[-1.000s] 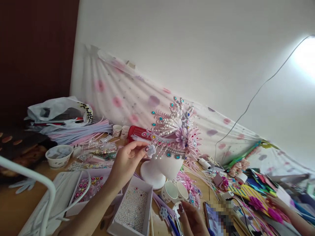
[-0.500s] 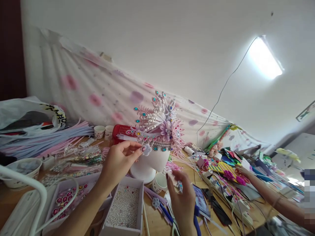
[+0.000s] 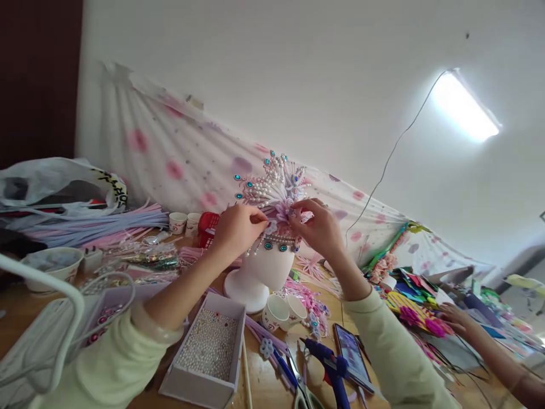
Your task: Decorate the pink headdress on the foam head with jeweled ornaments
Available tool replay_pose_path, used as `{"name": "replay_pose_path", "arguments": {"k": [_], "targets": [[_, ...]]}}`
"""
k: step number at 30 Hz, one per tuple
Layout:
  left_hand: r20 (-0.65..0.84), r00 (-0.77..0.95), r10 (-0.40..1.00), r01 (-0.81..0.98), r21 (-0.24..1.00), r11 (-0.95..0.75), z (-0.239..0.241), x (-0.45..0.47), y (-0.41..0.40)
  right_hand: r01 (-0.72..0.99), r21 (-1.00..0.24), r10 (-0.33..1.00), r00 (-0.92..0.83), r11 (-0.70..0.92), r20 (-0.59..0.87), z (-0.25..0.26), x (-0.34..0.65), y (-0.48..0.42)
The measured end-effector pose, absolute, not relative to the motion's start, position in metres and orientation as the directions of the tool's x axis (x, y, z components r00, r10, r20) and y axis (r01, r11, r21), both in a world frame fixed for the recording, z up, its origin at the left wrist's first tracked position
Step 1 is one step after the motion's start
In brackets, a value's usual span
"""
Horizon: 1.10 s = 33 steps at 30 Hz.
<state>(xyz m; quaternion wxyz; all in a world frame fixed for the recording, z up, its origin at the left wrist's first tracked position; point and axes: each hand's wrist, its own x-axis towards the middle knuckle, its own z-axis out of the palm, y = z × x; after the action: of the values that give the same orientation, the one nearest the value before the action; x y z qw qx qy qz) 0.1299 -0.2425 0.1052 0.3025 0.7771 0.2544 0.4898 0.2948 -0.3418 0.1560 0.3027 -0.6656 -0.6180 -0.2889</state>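
A pink and lilac beaded headdress [image 3: 272, 193] with pearls and teal gems sits on a white foam head stand [image 3: 255, 275] at the table's middle. My left hand [image 3: 236, 230] pinches a small lilac flower piece [image 3: 271, 226] against the headdress front. My right hand [image 3: 317, 227] is at the headdress's right side, fingers curled and pinching among its petals. Both sleeves are pale yellow-green.
A white box of pearl beads [image 3: 208, 346] lies near me, with paper cups [image 3: 283, 311], a blue glue gun [image 3: 327, 363], scissors and a phone [image 3: 351, 355] beside it. Foam strips [image 3: 106, 224] and a plastic bag lie left. Another person's hand [image 3: 457, 321] rests on colourful craft pieces at right.
My left hand has carried the lilac flower up from below the headdress onto its front. My right hand has risen from the table to the headdress's right side.
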Motion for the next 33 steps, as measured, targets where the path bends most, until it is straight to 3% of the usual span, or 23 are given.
{"name": "replay_pose_path", "arguments": {"k": [7,18,27,33], "targets": [[0.621,0.412,0.667,0.243,0.631,-0.737,0.114,0.157,-0.249,0.981,-0.191,0.752,0.103,0.031,0.651,0.176,0.303,-0.334],[0.692,0.272,0.669,0.487,0.5,-0.716,0.116,0.175,-0.258,0.988,-0.144,0.805,0.041,0.055,0.592,0.188,0.302,-0.327],[0.819,0.385,0.426,0.455,0.233,-0.859,0.118,0.175,-0.24,0.995,-0.073,0.822,-0.017,0.071,0.569,0.191,0.306,-0.329],[0.89,0.289,0.352,0.49,0.178,-0.853,0.095,0.189,-0.247,0.995,-0.078,0.827,-0.007,0.062,0.562,0.19,0.308,-0.333]]}}
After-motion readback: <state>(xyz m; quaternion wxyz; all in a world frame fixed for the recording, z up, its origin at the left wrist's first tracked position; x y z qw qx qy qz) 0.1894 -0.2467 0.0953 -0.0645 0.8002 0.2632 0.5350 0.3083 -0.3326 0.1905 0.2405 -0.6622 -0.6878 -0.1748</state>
